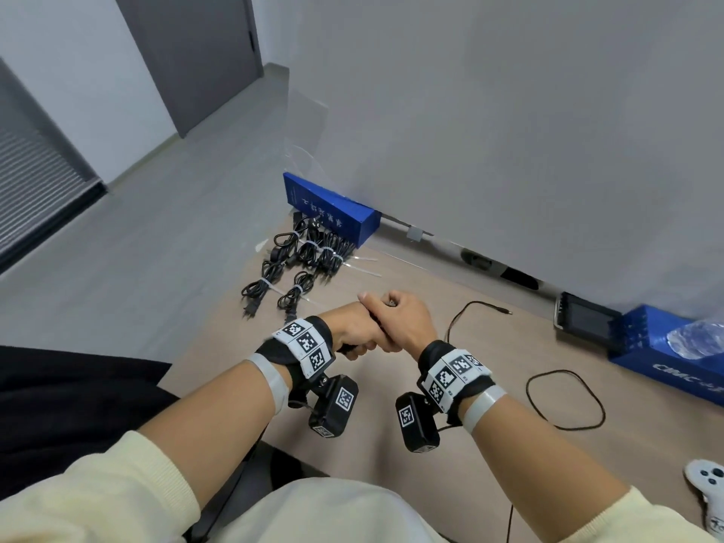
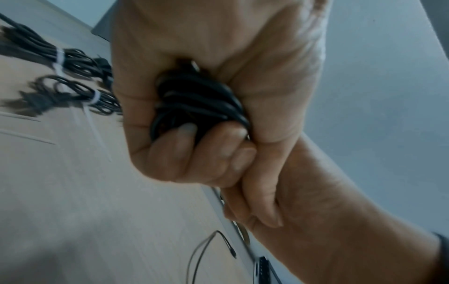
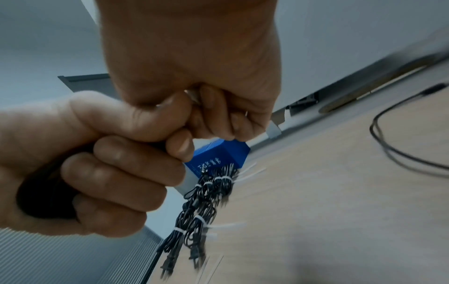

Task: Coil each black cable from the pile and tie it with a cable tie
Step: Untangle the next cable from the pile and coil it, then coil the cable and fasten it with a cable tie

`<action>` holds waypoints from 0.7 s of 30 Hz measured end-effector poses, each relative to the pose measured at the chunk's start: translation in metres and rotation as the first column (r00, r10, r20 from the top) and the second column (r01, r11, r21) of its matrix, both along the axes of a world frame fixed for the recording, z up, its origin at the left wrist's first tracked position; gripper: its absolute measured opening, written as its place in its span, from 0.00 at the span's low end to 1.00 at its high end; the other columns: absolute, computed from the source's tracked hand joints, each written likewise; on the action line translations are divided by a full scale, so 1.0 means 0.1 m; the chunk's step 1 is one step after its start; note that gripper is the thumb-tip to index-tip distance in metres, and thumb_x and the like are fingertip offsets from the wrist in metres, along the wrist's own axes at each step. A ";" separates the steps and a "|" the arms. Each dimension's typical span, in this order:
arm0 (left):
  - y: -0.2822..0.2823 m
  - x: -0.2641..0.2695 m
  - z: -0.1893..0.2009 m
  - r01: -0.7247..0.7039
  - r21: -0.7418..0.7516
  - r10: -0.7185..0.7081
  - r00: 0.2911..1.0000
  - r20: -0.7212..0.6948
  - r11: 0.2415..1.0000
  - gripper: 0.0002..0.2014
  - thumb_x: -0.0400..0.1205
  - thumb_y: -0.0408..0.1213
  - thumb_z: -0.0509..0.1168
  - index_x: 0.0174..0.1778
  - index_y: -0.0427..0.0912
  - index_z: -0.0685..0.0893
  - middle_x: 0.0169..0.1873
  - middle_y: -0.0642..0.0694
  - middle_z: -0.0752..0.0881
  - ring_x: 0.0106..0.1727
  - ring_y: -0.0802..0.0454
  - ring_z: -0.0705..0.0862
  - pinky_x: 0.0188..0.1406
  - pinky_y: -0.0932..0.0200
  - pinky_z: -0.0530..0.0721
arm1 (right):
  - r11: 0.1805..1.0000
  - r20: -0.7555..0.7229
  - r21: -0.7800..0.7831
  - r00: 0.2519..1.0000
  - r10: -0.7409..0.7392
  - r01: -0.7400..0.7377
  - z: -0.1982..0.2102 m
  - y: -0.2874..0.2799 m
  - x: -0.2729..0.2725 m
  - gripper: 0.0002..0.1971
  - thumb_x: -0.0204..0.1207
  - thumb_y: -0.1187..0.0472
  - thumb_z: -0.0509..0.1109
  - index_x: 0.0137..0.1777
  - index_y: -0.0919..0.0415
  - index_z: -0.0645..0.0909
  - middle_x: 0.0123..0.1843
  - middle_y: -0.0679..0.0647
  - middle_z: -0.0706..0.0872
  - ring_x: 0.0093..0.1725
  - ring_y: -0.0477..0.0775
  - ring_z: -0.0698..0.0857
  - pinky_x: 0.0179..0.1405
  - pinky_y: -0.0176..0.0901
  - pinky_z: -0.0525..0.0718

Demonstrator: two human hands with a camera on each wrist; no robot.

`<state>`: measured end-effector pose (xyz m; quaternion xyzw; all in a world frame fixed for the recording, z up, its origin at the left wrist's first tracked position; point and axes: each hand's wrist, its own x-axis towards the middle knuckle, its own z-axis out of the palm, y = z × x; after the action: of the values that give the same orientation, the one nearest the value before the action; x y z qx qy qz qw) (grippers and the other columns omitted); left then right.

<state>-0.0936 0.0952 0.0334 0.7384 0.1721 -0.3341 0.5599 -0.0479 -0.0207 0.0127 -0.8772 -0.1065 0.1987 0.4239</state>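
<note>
My left hand grips a coiled black cable in a closed fist above the wooden table. The same coil shows dark behind the left fingers in the right wrist view. My right hand sits right on top of the left fist, its fingers curled round a pale strip that looks like a cable tie. Most of that strip is hidden. Several tied cable bundles lie at the far left of the table.
Loose white cable ties lie beside the bundles, in front of a blue box. An uncoiled black cable and a thin plug lead lie to the right. A small screen device, another blue box and a white controller stand further right.
</note>
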 end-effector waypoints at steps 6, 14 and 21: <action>0.41 -0.23 -0.20 -0.151 -0.049 0.148 0.987 -0.066 0.987 0.09 0.76 0.32 0.77 0.36 0.40 0.83 0.20 0.50 0.72 0.21 0.56 0.69 0.22 0.62 0.70 | 0.991 -0.084 0.111 0.993 0.078 -0.068 -0.25 0.46 -0.03 0.18 0.60 0.46 0.73 0.25 0.53 0.68 0.25 0.50 0.70 0.28 0.50 0.70 0.32 0.48 0.74; 1.07 -0.69 -0.30 -0.414 -0.225 0.380 0.907 -0.178 0.882 0.09 0.87 0.34 0.65 0.40 0.43 0.78 0.23 0.49 0.76 0.19 0.59 0.72 0.15 0.68 0.66 | 0.962 -0.153 0.184 0.961 0.231 -0.202 -0.46 1.25 -0.13 0.16 0.63 0.50 0.76 0.28 0.54 0.72 0.26 0.49 0.74 0.30 0.48 0.73 0.33 0.46 0.74; 1.58 -1.04 -0.59 -0.757 -0.145 0.728 0.653 -0.211 0.637 0.09 0.89 0.38 0.62 0.43 0.41 0.80 0.19 0.52 0.70 0.16 0.60 0.66 0.13 0.68 0.60 | 0.912 -0.330 0.201 0.852 0.407 -0.358 -0.63 1.67 -0.21 0.11 0.79 0.57 0.76 0.53 0.62 0.80 0.29 0.55 0.83 0.24 0.50 0.78 0.24 0.40 0.77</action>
<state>-0.1972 0.2527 -0.0251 0.5113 0.4593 -0.1392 0.7129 -0.0684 0.1459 -0.0505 -0.7557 -0.2116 0.4310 0.4453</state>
